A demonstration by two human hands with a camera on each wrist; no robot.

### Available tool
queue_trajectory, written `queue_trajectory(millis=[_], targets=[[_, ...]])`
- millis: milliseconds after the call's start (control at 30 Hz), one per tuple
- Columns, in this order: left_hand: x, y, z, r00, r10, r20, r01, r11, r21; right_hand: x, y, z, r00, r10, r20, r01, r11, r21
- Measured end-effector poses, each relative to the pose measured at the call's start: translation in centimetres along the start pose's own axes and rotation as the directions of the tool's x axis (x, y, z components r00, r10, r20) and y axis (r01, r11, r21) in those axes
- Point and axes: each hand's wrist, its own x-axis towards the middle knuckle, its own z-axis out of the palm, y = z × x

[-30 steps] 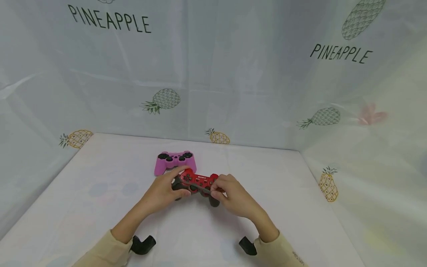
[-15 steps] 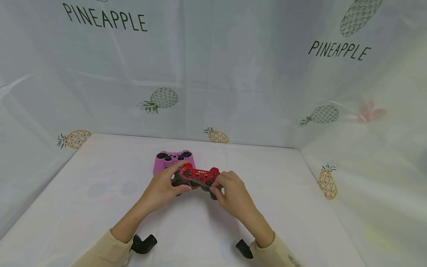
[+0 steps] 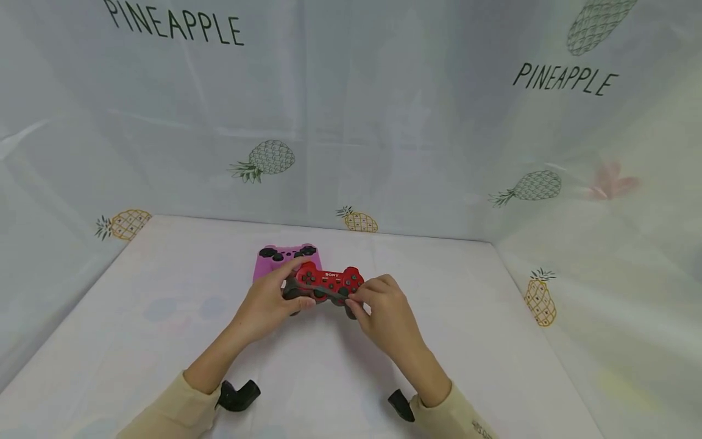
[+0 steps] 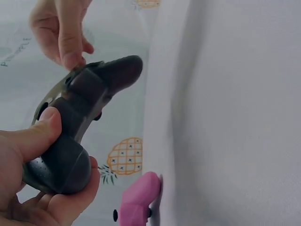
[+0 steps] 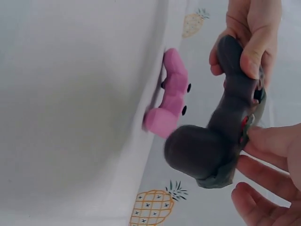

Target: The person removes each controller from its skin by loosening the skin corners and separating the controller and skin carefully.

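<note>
A red Sony game controller (image 3: 332,279) is held up over the table, wrapped from below by a dark grey rubbery cover (image 5: 200,150). My left hand (image 3: 267,303) grips its left end, thumb on the near side and fingers around the far side. With thumb and fingertip my right hand (image 3: 390,314) pinches the cover's edge, a thin strip stretched across the controller's front near the thumbsticks. The red face shows above that strip. A pink controller (image 3: 265,266) lies on the table just behind, partly hidden by my left hand and the red controller.
The white cloth-covered table (image 3: 439,292) meets a pineapple-print curtain (image 3: 417,134) at its back and sides. A black curved piece (image 3: 239,396) sticks out at the left wrist, and another black piece (image 3: 401,405) at the right wrist.
Both hands and the red controller have moved up and slightly away, now covering more of the pink controller. My right hand still pinches the cover's edge.
</note>
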Motion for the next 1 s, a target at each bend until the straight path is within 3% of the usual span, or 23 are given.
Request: queue_trajectory(millis=[100,233,567,767,1000], targets=[[0.1,0.0,-0.1,1.0,0.007,-0.009,-0.007,1.0,0.014,0.0,0.2,0.1,0.999,-0.041,0.024,0.042,0.998,-0.056],[0.0,0.0,-0.2,1.0,0.005,-0.024,-0.004,1.0,0.024,0.0,0.3,0.2,0.998,-0.031,0.052,0.035,0.997,-0.072],[-0.2,-0.5,0.2,1.0,-0.024,0.017,0.024,1.0,0.002,0.6,0.2,-0.1,0.989,0.108,0.097,-0.112,0.993,0.034],[-0.2,-0.7,0.2,1.0,-0.017,0.026,0.018,1.0,-0.019,1.8,-0.8,-0.5,0.992,0.058,0.116,-0.073,0.989,0.128],[-0.2,-0.2,0.5,0.999,-0.008,0.048,0.011,0.999,-0.048,3.0,-1.9,-0.5,0.977,0.016,0.212,-0.044,0.991,0.125]])
